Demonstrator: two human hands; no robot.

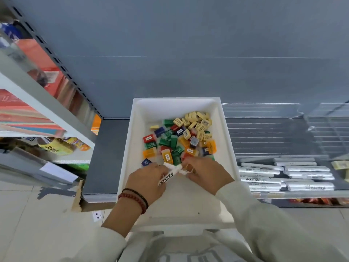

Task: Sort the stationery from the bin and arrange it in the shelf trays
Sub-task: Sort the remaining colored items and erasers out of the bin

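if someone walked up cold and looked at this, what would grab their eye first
Most likely the bright heap of small boxes, yellow, green, red, orange and blue, piled in the far half of the white bin at centre. Next, the two hands at the bin's near side: the left hand holds a white marker, and the right hand meets it at the tip. To the right, silvery markers lie in rows in a shelf tray.

White bin (132, 148) holds heaped coloured erasers (179, 138); white markers (264, 174) lie flat in the shelf tray (283, 194) beside it
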